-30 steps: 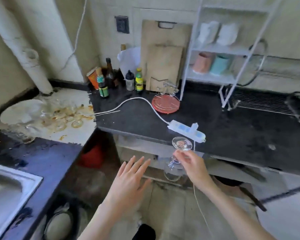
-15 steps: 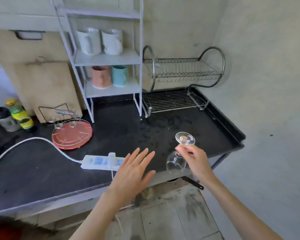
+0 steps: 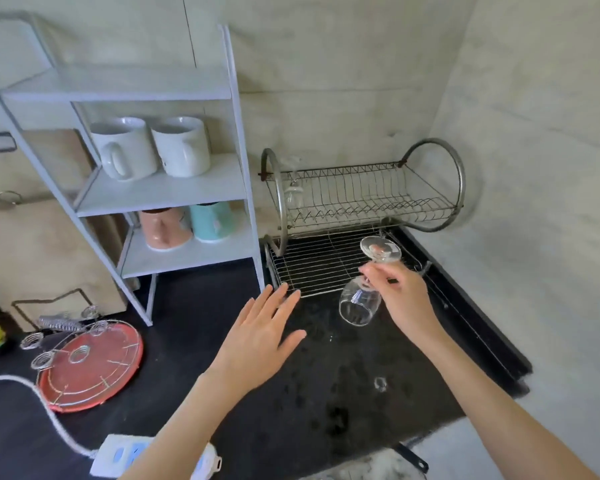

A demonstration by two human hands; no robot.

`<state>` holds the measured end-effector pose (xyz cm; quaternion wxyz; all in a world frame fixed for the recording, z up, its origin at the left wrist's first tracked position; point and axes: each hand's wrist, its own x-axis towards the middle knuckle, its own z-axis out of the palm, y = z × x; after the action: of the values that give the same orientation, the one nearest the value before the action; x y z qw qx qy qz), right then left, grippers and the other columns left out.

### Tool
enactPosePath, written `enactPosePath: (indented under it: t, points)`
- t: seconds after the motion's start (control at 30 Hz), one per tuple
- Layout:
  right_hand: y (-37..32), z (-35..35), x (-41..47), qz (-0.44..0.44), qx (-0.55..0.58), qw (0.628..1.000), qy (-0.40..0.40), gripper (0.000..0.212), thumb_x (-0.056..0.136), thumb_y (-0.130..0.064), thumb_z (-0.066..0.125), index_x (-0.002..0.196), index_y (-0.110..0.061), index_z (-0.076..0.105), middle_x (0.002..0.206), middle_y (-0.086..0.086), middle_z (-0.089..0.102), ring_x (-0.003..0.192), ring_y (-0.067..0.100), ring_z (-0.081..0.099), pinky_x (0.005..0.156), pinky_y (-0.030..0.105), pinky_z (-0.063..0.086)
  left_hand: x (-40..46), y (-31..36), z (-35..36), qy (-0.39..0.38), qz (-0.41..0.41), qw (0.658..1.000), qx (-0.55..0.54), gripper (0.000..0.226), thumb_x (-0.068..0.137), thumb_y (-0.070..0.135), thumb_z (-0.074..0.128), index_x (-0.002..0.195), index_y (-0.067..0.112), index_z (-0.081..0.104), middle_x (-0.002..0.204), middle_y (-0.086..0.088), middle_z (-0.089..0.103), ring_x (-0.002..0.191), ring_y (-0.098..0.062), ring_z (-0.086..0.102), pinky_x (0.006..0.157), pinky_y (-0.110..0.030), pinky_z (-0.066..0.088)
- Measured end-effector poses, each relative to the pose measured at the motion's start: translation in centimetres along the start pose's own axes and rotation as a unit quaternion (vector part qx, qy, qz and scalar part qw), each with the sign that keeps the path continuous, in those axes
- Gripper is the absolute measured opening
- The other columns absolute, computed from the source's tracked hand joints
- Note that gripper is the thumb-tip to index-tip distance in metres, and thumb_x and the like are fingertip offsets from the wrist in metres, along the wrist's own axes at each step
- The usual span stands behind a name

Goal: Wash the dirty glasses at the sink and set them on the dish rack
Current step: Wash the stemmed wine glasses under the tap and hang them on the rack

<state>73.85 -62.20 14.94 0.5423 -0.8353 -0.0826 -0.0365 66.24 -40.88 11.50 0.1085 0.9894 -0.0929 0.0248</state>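
Right hand (image 3: pixel 400 296) pinches a stemmed glass (image 3: pixel 361 299) by its stem, fingers curled round the thin neck just under the foot, glass inverted: foot up and tilted toward the wall, bowl hanging down with the mouth facing the counter (image 3: pixel 326 393). It sits in the air just over the front edge of the dish rack (image 3: pixel 361 202), above the lower wire grid, not yet touching it. Left hand (image 3: pixel 257 341) is flat and spread, fingers straight, holding nothing, hovering over the counter just left of the rack's corner. Handling notes, as judgement only: clear thin glass, light, rigid, brittle; probably wet from washing, so slick. Droplets or wet marks speckle the dark counter below it. The stem is the weakest part, and a pinch there gives little control over the swinging bowl; a knock of the rim against the wires could chip it. Safer to cup the bowl with the free hand, or lower slowly, rim first, so the mouth lands flat across several wires and cannot tip between them. Another clear glass item (image 3: pixel 293 195) seems to hang at the left end of the rack's upper tier, though it is too blurred to be sure. White shelf unit (image 3: pixel 160 188) with mugs stands to the left, well clear of the path.
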Motion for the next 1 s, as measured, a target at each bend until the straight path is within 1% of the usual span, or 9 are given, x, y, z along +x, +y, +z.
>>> enactPosePath:
  t: [0.07,0.2,0.37,0.43,0.5,0.6,0.73,0.87,1.0]
  points:
    - [-0.8,-0.6,4.4,-0.034,0.003,0.999,0.001,0.014,0.093,-0.021,0.055,0.095,-0.018,0.069,0.091,-0.008,0.065,0.079,-0.015,0.057,0.072,0.002,0.041,3.4,-0.3,-0.9,0.038,-0.033,0.999,0.002,0.065,0.093,0.057,0.021,0.148,0.028,0.003,0.157,0.004,0.0,0.145,-0.016,-0.004,0.116,-0.033,0.001]
    - [-3.0,-1.4,12.8,-0.101,-0.002,0.995,-0.026,0.019,0.094,-0.022,0.052,0.103,-0.012,0.066,0.09,-0.006,0.064,0.078,-0.007,0.056,0.071,0.001,0.042,9.1,0.0,-2.7,0.083,-0.106,0.991,0.005,0.065,0.096,0.049,0.029,0.147,0.028,-0.007,0.156,0.005,-0.011,0.142,-0.013,-0.015,0.115,-0.031,-0.004]
    - [-3.3,0.5,21.9,-0.135,-0.045,0.986,-0.088,0.023,0.094,-0.023,0.052,0.103,-0.008,0.066,0.095,0.006,0.07,0.088,0.026,0.065,0.083,0.034,0.052,13.6,-0.4,-2.9,0.105,-0.145,0.984,0.027,0.07,0.087,0.062,0.009,0.144,0.026,-0.012,0.154,0.004,-0.017,0.134,-0.013,-0.025,0.112,-0.029,-0.008]
    - [-2.5,1.8,24.4,-0.137,-0.069,0.982,-0.11,0.024,0.094,-0.023,0.052,0.106,-0.007,0.067,0.101,0.009,0.07,0.094,0.024,0.065,0.085,0.029,0.05,14.5,-0.7,-2.4,0.102,-0.161,0.981,0.028,0.074,0.08,0.062,0.002,0.143,0.025,-0.012,0.152,0.005,-0.017,0.137,-0.015,-0.023,0.113,-0.031,-0.005]
    - [-1.6,2.8,26.0,-0.137,-0.089,0.979,-0.125,0.025,0.095,-0.022,0.052,0.109,-0.007,0.066,0.106,0.007,0.069,0.094,0.018,0.064,0.086,0.022,0.046,14.9,-0.9,-1.9,0.105,-0.172,0.978,0.057,0.074,0.085,0.058,0.012,0.147,0.02,-0.002,0.156,-0.001,-0.004,0.141,-0.022,-0.007,0.113,-0.037,0.008]
    - [-0.3,3.9,27.2,-0.127,-0.081,0.977,-0.149,0.026,0.094,-0.019,0.052,0.113,-0.007,0.065,0.104,0.002,0.068,0.068,-0.004,0.058,0.075,0.014,0.05,14.9,-1.1,-1.3,0.124,-0.174,0.972,0.097,0.066,0.09,0.049,0.028,0.145,0.013,0.021,0.154,-0.006,0.02,0.138,-0.03,0.022,0.105,-0.044,0.027]
    - [1.0,5.0,28.3,-0.12,-0.078,0.975,-0.168,0.025,0.093,-0.018,0.054,0.112,-0.007,0.066,0.11,0.004,0.069,0.085,0.004,0.056,0.093,0.022,0.044,14.8,-1.6,-0.5,0.138,-0.17,0.968,0.125,0.066,0.091,0.047,0.03,0.146,0.012,0.024,0.155,-0.003,0.017,0.14,-0.026,0.015,0.105,-0.049,0.027]
    - [1.8,5.5,29.0,-0.111,-0.065,0.976,-0.174,0.026,0.092,-0.019,0.056,0.113,-0.007,0.066,0.114,0.006,0.068,0.097,0.012,0.06,0.091,0.02,0.041,14.8,-1.5,-0.2,0.142,-0.176,0.966,0.127,0.067,0.091,0.047,0.031,0.147,0.013,0.022,0.156,-0.003,0.014,0.141,-0.027,0.013,0.107,-0.049,0.024]
    - [2.2,5.7,29.3,-0.116,-0.059,0.976,-0.173,0.027,0.093,-0.021,0.055,0.113,-0.008,0.066,0.113,0.005,0.068,0.093,0.008,0.056,0.088,0.018,0.038,14.8,-1.3,-0.2,0.145,-0.181,0.965,0.124,0.067,0.091,0.048,0.032,0.148,0.013,0.02,0.156,-0.002,0.013,0.141,-0.028,0.016,0.107,-0.049,0.025]
